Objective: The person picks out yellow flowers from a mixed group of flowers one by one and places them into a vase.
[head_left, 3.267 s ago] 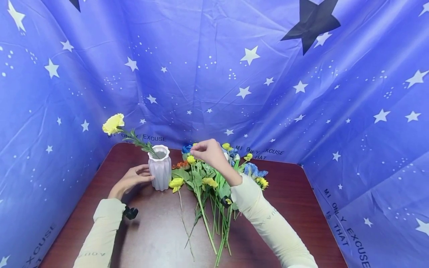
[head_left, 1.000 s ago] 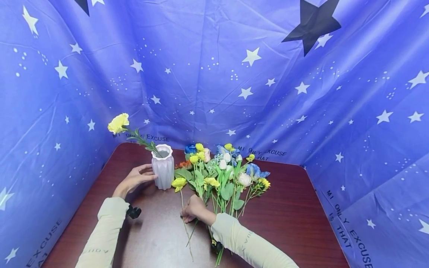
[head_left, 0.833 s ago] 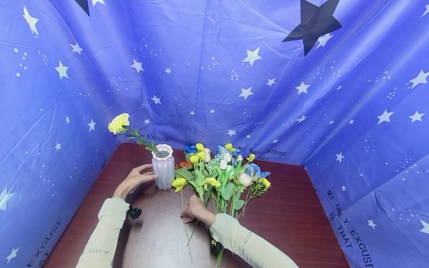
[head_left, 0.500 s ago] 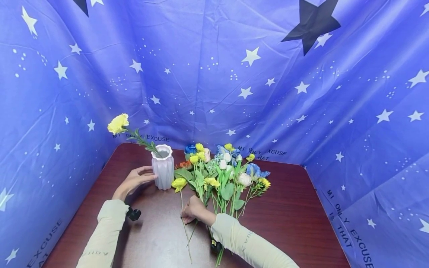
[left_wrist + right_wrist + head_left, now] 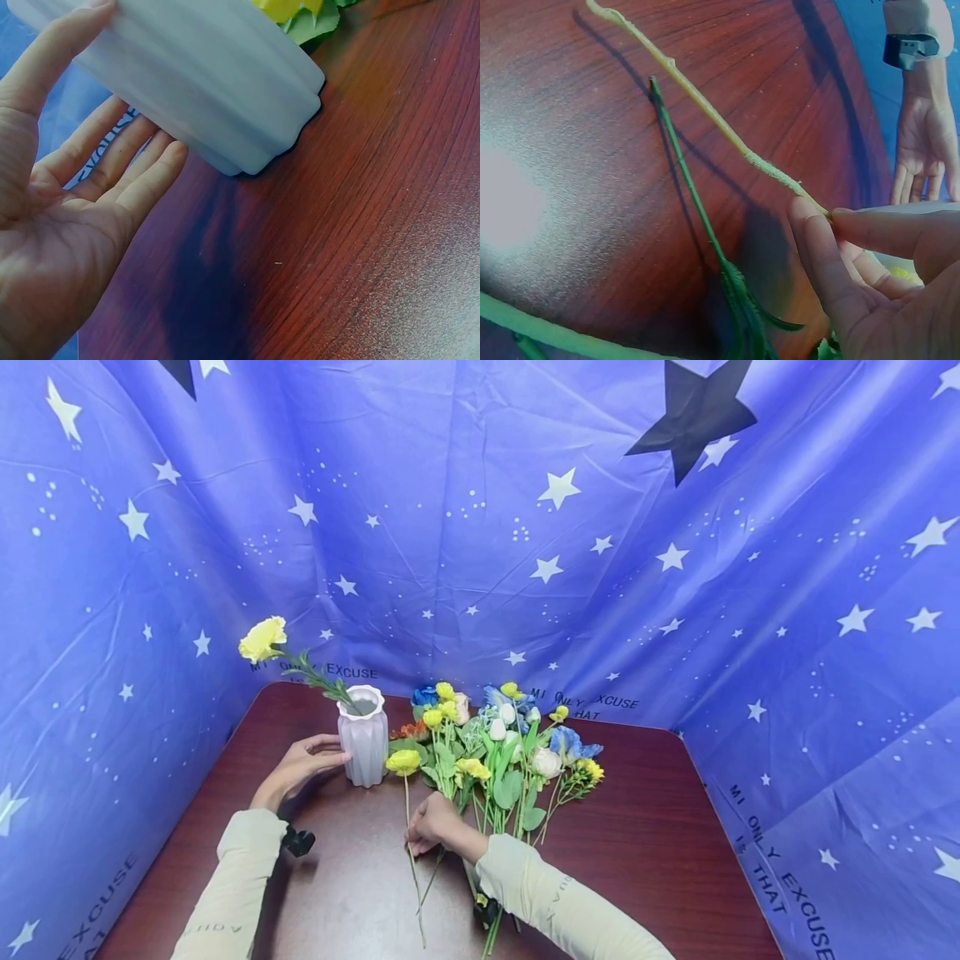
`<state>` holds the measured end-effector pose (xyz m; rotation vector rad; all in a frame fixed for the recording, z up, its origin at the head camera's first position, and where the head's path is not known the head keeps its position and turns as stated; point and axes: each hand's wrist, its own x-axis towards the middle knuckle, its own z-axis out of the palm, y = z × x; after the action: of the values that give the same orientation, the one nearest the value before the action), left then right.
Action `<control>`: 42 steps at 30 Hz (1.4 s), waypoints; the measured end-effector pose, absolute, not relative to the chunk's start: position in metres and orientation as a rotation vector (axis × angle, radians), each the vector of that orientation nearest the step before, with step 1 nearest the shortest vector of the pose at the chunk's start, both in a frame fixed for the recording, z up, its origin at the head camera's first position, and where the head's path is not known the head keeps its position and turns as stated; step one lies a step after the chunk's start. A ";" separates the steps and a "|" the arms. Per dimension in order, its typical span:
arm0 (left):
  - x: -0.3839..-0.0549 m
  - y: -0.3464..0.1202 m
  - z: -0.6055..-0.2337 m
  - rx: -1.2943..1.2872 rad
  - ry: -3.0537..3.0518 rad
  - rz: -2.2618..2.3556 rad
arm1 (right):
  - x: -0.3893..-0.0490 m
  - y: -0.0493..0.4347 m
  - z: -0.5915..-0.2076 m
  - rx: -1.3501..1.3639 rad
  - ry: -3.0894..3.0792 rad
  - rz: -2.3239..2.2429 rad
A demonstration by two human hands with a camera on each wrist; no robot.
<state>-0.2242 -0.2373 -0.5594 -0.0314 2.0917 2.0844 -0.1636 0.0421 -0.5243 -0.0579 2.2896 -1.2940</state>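
My left hand [image 5: 300, 767] rests against the left side of a pale lilac fluted vase [image 5: 363, 745]. In the left wrist view its thumb [image 5: 64, 41] lies along the vase wall and the other fingers are extended at the side. A yellow carnation-like flower [image 5: 263, 639] leans left out of the scalloped mouth. My right hand [image 5: 437, 827] pinches the thin stem [image 5: 709, 112] of a yellow flower [image 5: 403, 762] between thumb and fingertips. That bloom is just right of the vase. A green stem [image 5: 681, 157] lies beneath the pinched one.
Right of the vase lies a pile of flowers: white tulips [image 5: 497, 729], a blue flower [image 5: 570, 742], an orange flower [image 5: 411, 731], a cream rose [image 5: 546, 763] and a yellow sunflower-like bloom [image 5: 590, 770]. Their green stems point toward the front. A starry blue cloth [image 5: 480, 568] surrounds the brown table [image 5: 637, 860].
My right hand has come down from above the pile to the yellow flower's stem and now pinches it. The bloom has risen slightly and turned. My left hand stays at the vase.
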 end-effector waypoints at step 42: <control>-0.223 -0.237 -0.560 -0.020 2.075 2.101 | -0.223 0.084 -0.445 -0.039 2.116 -1.599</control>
<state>-0.2233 -0.2370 -0.5603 -0.0204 2.0755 2.1015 -0.2232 0.0843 -0.4453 -0.0386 2.1162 -1.5986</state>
